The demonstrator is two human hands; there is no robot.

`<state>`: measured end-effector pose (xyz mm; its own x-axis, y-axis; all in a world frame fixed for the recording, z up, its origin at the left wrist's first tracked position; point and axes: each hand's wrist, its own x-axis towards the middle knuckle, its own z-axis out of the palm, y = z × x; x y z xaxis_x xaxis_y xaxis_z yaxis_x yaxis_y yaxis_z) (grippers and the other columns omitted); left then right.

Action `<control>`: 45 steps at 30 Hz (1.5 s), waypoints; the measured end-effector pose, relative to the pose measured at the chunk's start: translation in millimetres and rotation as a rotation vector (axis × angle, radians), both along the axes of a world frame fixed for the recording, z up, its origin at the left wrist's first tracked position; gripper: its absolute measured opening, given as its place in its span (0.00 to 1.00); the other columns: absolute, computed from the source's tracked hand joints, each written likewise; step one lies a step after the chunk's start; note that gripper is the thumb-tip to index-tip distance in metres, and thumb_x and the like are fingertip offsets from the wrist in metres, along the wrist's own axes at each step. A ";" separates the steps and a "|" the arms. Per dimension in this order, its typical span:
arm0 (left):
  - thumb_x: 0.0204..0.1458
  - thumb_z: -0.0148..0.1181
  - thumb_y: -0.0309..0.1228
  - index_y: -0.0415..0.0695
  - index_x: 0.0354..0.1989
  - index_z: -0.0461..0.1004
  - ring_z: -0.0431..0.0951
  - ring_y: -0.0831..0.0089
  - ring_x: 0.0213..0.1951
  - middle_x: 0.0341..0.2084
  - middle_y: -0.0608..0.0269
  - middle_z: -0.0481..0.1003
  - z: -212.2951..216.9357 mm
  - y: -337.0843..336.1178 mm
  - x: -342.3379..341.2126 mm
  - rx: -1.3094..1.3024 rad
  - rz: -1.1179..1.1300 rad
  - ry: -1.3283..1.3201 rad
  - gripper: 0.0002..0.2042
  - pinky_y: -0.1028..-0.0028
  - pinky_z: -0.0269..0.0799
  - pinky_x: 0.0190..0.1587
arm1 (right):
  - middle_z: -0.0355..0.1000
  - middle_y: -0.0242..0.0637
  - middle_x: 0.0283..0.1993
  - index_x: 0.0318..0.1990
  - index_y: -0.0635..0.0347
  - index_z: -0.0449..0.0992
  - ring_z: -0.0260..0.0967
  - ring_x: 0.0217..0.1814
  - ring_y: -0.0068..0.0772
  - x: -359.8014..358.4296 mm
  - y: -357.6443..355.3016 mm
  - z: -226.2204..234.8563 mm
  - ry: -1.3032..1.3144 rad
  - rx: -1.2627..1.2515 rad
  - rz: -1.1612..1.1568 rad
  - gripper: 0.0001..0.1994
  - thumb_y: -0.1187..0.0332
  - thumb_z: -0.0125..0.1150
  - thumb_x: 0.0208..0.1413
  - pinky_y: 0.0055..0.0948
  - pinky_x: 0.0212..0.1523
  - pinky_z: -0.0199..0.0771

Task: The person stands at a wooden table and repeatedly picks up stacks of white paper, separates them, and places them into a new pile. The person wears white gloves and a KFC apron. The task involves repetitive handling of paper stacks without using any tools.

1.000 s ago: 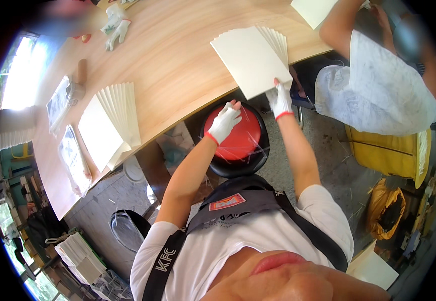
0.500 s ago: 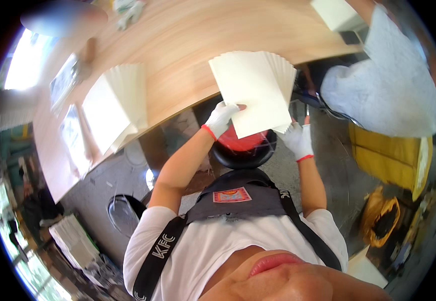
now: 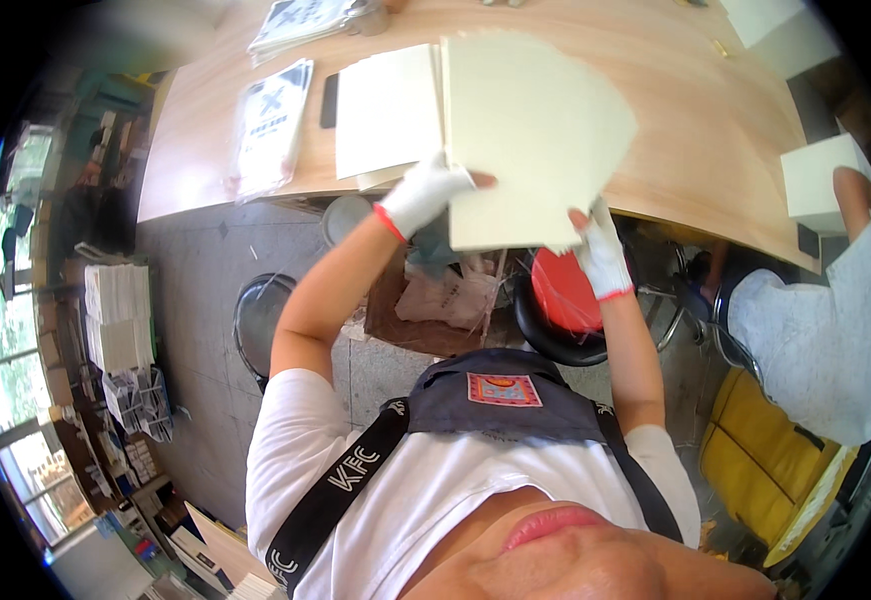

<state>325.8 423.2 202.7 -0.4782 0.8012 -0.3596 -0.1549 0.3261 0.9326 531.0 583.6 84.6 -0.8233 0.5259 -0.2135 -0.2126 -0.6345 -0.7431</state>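
Fanned cream sheets [image 3: 540,130]: one loose stack, held over the near edge of the wooden table [image 3: 705,130]

Position: between the two hands, lower edge overhanging the table, upper part spread in a fan toward the right. Whether the far end rests on the wood cannot be told.

Left hand [image 3: 427,198]: gloved, thumb laid over the upper face near the left edge, fingers mostly hidden; appears to pinch that edge.

Right hand [image 3: 601,252]: gloved, thumb on the face at the lower right corner, fingers along the edge; appears to pinch that corner.

Adjacent, left: second cream stack [image 3: 387,112], lying flat on the table, right beside the held one; contact cannot be told. Beyond it, a dark flat object [image 3: 330,102] and a clear-wrapped packet [image 3: 273,125].

Below: red-topped stool [image 3: 565,290] and open carton [image 3: 430,318], both partly under the overhang.

Risks, as judged:
– Slippage. Smooth glove fabric and a grip at the edges only could let inner leaves slide out, toward stool or carton.
– Uneven edges. A slack right pinch could leave the fan ragged at the lower corner.
– Mixing. A drift leftward could push leaves into the second cream stack.
– Creasing. A hard thumb, or a knock against the table edge, could bend the overhanging corners.
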 end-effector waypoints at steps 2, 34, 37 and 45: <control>0.42 0.63 0.28 0.31 0.43 0.71 0.77 0.69 0.36 0.35 0.54 0.76 5.4 -18.2 -45.1 0.099 0.099 -0.052 0.19 0.75 0.73 0.38 | 0.64 0.43 0.53 0.62 0.64 0.48 0.65 0.53 0.34 -64.2 0.3 -5.7 0.031 0.048 -0.047 0.32 0.78 0.54 0.50 0.32 0.51 0.68; 0.35 0.57 0.19 0.42 0.48 0.69 0.67 0.54 0.51 0.47 0.53 0.69 -181.0 -418.3 -30.0 -0.267 0.846 1.148 0.25 0.63 0.63 0.54 | 0.70 0.28 0.28 0.40 0.52 0.72 0.65 0.25 0.19 -2.5 -121.4 -48.0 -0.628 0.018 -0.284 0.12 0.55 0.51 0.57 0.18 0.23 0.64; 0.32 0.58 0.19 0.42 0.47 0.70 0.64 0.53 0.53 0.50 0.55 0.66 -185.5 -454.6 42.4 -0.443 0.721 1.070 0.25 0.62 0.62 0.55 | 0.56 0.20 0.14 0.38 0.51 0.72 0.48 0.09 0.13 25.1 -191.5 -59.5 -0.971 -0.041 0.196 0.07 0.62 0.51 0.57 0.16 0.07 0.46; 0.36 0.59 0.22 0.46 0.47 0.70 0.62 0.54 0.55 0.51 0.58 0.66 -185.2 -491.4 93.4 -0.528 1.038 1.054 0.23 0.62 0.60 0.56 | 0.55 0.22 0.11 0.24 0.51 0.64 0.46 0.08 0.14 -34.0 -316.4 -43.5 -0.737 0.417 0.742 0.14 0.58 0.52 0.58 0.18 0.08 0.45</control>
